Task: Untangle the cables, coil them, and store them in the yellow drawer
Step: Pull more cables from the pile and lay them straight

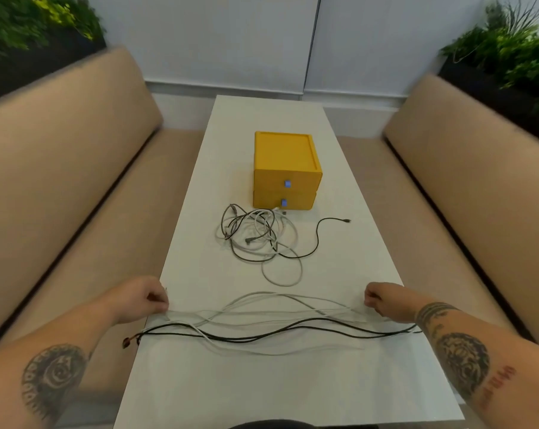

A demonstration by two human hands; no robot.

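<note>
White cable [263, 293] is stretched L-to-R across the near part of the table [262, 391]. It shows as several pale strands side by side, blurred, so can't count the strands. L hand [144, 300] is at its L end, by the table's L edge, fingers curled in and pinching the strands. R hand [385, 300] is at the R end near the R edge, fingers likewise curled round the cable. The hands are well apart.

Just nearer than that lies the black cable [240, 339], 2 dark wavy strands, also L-to-R. A reddish plug [127, 342] at its L end hangs off the table's L edge. Its R end runs under the R forearm.

Mid-table sits the tangle [259, 230]: white, grey & black cables looped over each other, number unclear. 1 black tail [317, 239] snakes out to the R, ending in a small plug. 1 white loop sticks out on the near side.

Just beyond the tangle, far side, stands the yellow unit [285, 156]. It has 2 stacked drawers, top drawer [271, 182] & bottom drawer [268, 199], both closed, contents hidden. Each has 1 blue tab at front centre, 2 total: upper tab [287, 184], lower tab [283, 203]. A white cable end from the tangle lies right by the bottom drawer's front.

2 tan benches flank the table, L bench [61, 156] & R bench [466, 168]. 2 clumps of greenery show, far L plant [30, 23] and far R plant [509, 51]. White wall [215, 41] at the far end.
</note>
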